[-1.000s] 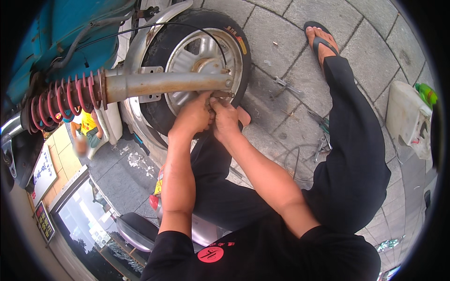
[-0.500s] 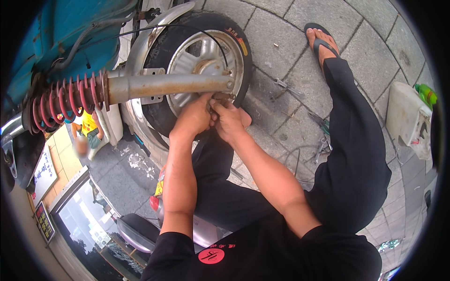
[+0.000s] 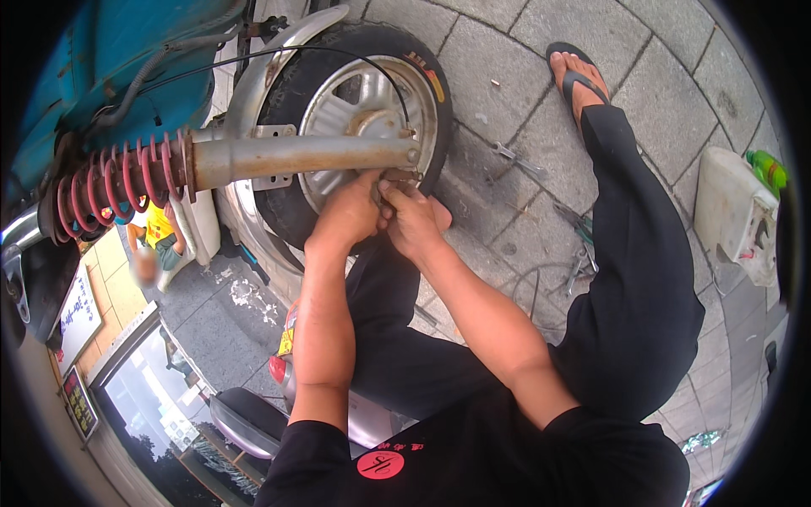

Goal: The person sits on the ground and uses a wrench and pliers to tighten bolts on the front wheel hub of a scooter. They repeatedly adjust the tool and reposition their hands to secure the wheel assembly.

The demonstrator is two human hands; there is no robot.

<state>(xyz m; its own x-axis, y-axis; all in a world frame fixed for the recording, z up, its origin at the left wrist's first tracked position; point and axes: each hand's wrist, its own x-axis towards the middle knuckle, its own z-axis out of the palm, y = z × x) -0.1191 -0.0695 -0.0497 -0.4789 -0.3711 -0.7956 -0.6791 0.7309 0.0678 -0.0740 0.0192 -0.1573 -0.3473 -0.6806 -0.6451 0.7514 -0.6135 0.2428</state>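
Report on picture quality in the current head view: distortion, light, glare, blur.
In the head view, joints in the paving curve near the rim and the corners go black; light is soft, shadows faint; reflections show in the window; a blurred patch masks the head of the person in yellow; left hand and right hand look fairly sharp.

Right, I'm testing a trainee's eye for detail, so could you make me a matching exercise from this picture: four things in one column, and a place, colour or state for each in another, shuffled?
Things:
1. Spring
2. Cable
3. Bottle
4. Left hand

Descriptions:
A. Black, arching across the wheel
B. Close beside the right hand
C. Green, near the picture's right edge
D. Pinkish red, coiled

Right pairs: 1-D, 2-A, 3-C, 4-B
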